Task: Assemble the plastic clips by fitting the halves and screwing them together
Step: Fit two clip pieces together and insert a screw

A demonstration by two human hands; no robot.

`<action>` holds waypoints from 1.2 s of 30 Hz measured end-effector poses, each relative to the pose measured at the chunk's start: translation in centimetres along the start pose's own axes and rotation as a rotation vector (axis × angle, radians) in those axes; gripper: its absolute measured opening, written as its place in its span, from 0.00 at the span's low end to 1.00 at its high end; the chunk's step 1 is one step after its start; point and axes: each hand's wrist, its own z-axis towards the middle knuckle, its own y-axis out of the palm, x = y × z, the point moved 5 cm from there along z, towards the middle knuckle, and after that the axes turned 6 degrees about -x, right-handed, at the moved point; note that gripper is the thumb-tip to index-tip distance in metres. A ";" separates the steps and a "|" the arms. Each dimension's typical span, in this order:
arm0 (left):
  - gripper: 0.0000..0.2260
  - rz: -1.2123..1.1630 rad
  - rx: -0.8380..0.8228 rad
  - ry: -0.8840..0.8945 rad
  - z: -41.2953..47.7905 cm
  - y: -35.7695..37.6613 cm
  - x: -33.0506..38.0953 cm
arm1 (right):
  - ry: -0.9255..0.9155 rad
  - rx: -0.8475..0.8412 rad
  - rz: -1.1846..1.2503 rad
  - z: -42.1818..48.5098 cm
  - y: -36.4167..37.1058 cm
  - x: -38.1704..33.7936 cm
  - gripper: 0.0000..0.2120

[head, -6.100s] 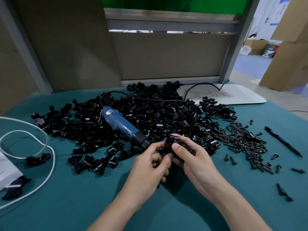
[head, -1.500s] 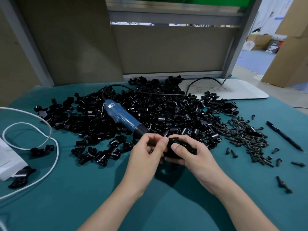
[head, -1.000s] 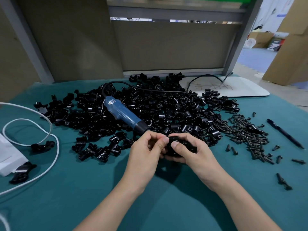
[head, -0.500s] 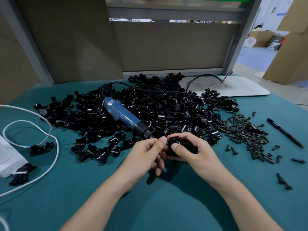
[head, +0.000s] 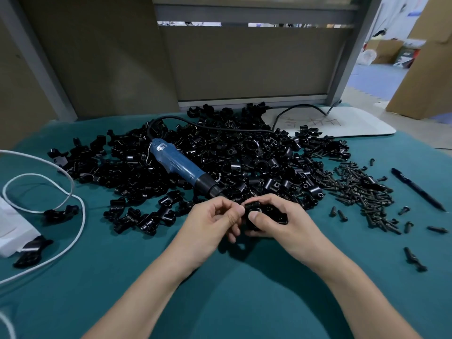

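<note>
1. Nearest you, both forearms reached in over the teal desk point(head: 220, 302).
2. Your left hand point(head: 215, 221) had its fingers curled, w/ thumb & forefinger pinching the left end of the black clip point(head: 260, 211).
3. Your right hand point(head: 283, 222) gripped the same clip from the right, thumb pressed on top, other fingers wrapped round it. The clip sat between both hands, over the desk, just in front of the pile.
4. Behind your hands, the pile of clip parts point(head: 244, 152) spread across mid-desk.
5. The blue screwdriver point(head: 181, 167) lay on that pile, tip pointing at your left hand, close to it.
6. To the right lay the screws point(head: 359, 189), w/ a pen point(head: 415, 189) just beyond. To the left was a white cable point(head: 78, 216).
7. Farthest, a white board point(head: 354, 123) lay at the rear right, below a partition point(head: 244, 64).
</note>
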 end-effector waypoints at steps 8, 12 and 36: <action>0.05 0.260 0.160 0.204 -0.4 -0.2 0.2 | 0.022 0.000 0.249 0.4 0.5 0.4 0.09; 0.02 0.192 0.127 0.188 -0.4 0.2 0.2 | 0.019 0.008 0.304 0.4 0.3 0.4 0.13; 0.05 0.453 0.142 0.313 -0.9 0.5 0.6 | 0.023 -0.006 0.338 0.2 0.5 -0.1 0.10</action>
